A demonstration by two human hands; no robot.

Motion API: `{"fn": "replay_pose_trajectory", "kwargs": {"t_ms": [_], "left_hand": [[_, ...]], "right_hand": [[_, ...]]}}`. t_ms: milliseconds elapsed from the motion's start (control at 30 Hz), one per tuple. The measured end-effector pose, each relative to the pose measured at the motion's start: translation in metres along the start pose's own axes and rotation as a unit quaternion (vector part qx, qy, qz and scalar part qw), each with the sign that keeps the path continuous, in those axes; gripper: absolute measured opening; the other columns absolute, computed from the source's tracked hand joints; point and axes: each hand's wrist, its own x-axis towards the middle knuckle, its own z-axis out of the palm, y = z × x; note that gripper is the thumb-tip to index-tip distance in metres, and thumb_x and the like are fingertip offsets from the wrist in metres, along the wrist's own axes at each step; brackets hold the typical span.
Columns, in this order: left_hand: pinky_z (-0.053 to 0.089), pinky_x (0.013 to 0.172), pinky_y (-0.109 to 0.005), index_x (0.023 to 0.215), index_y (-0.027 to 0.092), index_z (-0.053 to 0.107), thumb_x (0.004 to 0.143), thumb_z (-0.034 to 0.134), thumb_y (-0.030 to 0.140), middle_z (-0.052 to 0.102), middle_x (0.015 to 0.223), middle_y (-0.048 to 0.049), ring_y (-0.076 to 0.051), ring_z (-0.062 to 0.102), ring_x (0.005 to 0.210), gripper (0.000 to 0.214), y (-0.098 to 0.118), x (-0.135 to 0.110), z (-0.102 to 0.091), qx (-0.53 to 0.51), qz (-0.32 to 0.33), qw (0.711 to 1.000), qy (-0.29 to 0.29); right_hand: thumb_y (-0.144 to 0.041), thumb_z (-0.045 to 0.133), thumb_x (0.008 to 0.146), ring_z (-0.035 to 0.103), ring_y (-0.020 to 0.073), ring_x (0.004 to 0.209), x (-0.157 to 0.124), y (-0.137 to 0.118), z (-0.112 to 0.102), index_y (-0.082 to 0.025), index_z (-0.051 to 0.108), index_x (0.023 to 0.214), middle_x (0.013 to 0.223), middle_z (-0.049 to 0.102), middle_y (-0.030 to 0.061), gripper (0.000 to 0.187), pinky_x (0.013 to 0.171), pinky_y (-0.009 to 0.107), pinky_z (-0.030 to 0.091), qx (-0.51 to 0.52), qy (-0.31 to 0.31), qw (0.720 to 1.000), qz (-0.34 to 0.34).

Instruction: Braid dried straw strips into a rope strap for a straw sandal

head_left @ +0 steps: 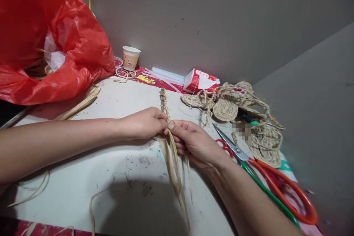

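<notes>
A braid of dried husk strips [163,102] runs away from me over the white table, its finished end pointing to the wall. My left hand [151,122] pinches the braid from the left, fingers closed. From the right, my right hand [193,140] closes thumb and fingers on the same spot, touching the left fingertips. Loose husk strips [173,169] hang from between the hands toward the near edge. Just right of my right hand lie large scissors [238,151] with red and green handles, blades partly apart.
A red plastic bag [83,44] stands at the left, with husks [80,105] beside it. Along the wall are a paper cup [131,58], straws [163,77] and a tissue box [200,80]. Woven flower-like pieces [225,110] lie at the right on the white table [124,99].
</notes>
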Motion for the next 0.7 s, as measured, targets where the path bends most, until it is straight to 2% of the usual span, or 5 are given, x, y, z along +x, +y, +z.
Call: {"fn": "replay_pose_trajectory", "kwargs": {"t_ms": [200, 367, 533, 700], "left_hand": [[0.027, 0.048, -0.020, 0.067, 0.013, 0.062, 0.075, 0.043, 0.019, 0.044, 0.052, 0.0036, -0.007, 0.033, 0.048, 0.022, 0.000, 0.002, -0.013, 0.080, 0.058, 0.995, -0.024], [0.028, 0.049, -0.020, 0.063, 0.012, 0.061, 0.073, 0.045, 0.016, 0.047, 0.054, 0.0024, -0.008, 0.037, 0.050, 0.020, 0.002, 0.005, -0.018, 0.109, 0.054, 0.992, -0.041], [0.021, 0.039, -0.021, 0.059, 0.015, 0.054, 0.074, 0.044, 0.019, 0.035, 0.045, 0.0047, -0.006, 0.026, 0.040, 0.018, -0.001, 0.007, -0.018, 0.009, -0.006, 0.996, -0.089], [0.013, 0.032, -0.021, 0.056, 0.017, 0.048, 0.076, 0.049, 0.025, 0.028, 0.038, 0.0066, -0.006, 0.018, 0.033, 0.021, -0.001, 0.008, -0.017, -0.094, -0.077, 0.988, -0.100]], "right_hand": [[-0.044, 0.054, 0.083, 0.017, 0.0062, 0.039, -0.001, 0.001, -0.010, -0.017, 0.054, 0.074, 0.043, 0.027, -0.0111, 0.029, 0.038, 0.020, 0.012, -0.127, -0.020, 0.992, -0.010], [-0.039, 0.044, 0.090, 0.024, 0.0076, 0.044, -0.001, -0.001, -0.015, -0.017, 0.055, 0.076, 0.050, 0.030, -0.0087, 0.028, 0.042, 0.020, 0.020, -0.307, -0.007, 0.950, -0.060], [-0.027, 0.041, 0.090, 0.037, 0.0098, 0.053, -0.004, -0.005, -0.011, -0.017, 0.055, 0.073, 0.060, 0.045, -0.0044, 0.024, 0.053, 0.021, 0.031, -0.424, 0.015, 0.897, -0.122], [-0.021, 0.041, 0.089, 0.049, 0.0134, 0.063, -0.005, -0.004, -0.005, -0.017, 0.056, 0.073, 0.067, 0.056, -0.0004, 0.023, 0.063, 0.023, 0.037, -0.487, 0.049, 0.856, -0.164]]}}
